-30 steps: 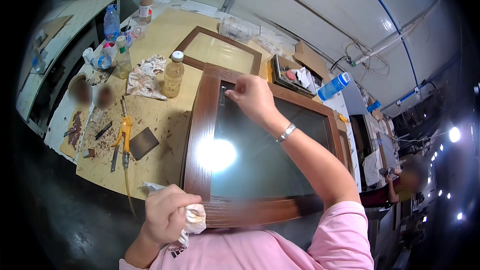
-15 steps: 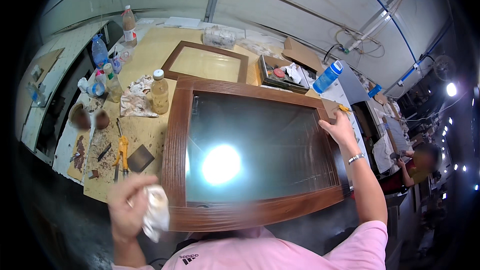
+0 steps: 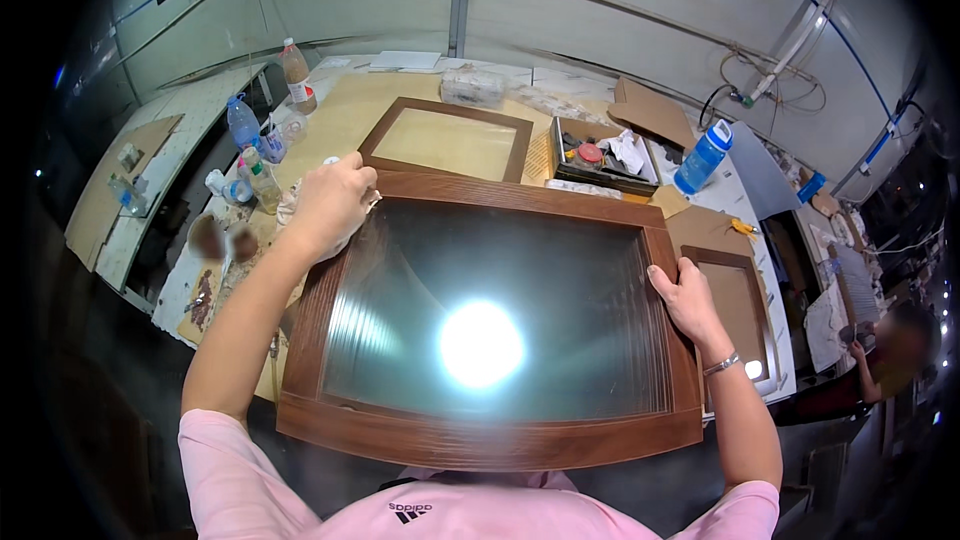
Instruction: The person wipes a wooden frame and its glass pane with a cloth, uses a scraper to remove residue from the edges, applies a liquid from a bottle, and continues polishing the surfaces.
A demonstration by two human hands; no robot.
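Note:
A brown wood-framed glass panel stands tilted in front of me, a bright light mirrored in its glass. My right hand grips its right side, thumb on the front of the frame and fingers round the edge. At the panel's upper left corner is my left hand, closed on a white rag. Only a small bit of the rag shows beside the fingers. Behind the panel, a smaller brown frame lies on the table. Another brown frame is partly visible beyond my right hand.
Several bottles and brown-stained cups crowd the table's left side. A box of odds and ends, a blue bottle and a yellow tool are to the right. Further right, another person works at a bench.
My left hand has risen with the rag from the panel's lower left to its upper left corner. The panel sits at a different angle, and the frame at right has come into view.

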